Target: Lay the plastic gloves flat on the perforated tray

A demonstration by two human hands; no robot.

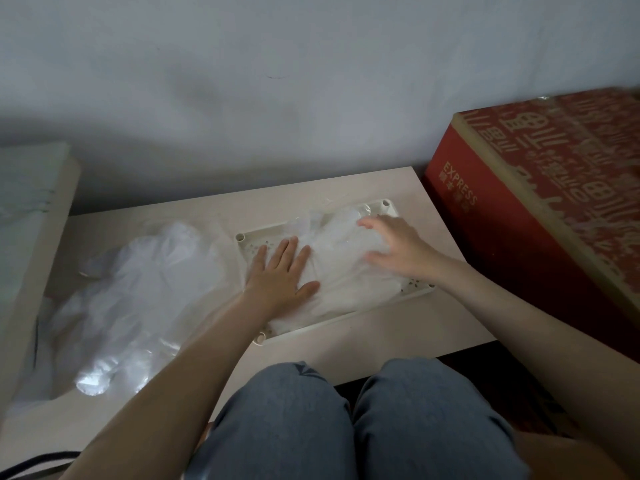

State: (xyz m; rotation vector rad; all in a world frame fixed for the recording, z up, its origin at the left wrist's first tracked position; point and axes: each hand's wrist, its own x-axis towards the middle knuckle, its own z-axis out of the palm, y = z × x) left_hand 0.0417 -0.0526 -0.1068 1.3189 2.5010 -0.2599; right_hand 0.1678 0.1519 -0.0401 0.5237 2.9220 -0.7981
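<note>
Directly under both hands [282, 271] [398, 247], gloves [343, 275], on tray [250, 242]

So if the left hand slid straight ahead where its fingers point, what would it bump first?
The left hand would likely meet the bunched plastic gloves just past its fingertips, then the far rim of the perforated tray. Depth is hard to judge here.
</note>
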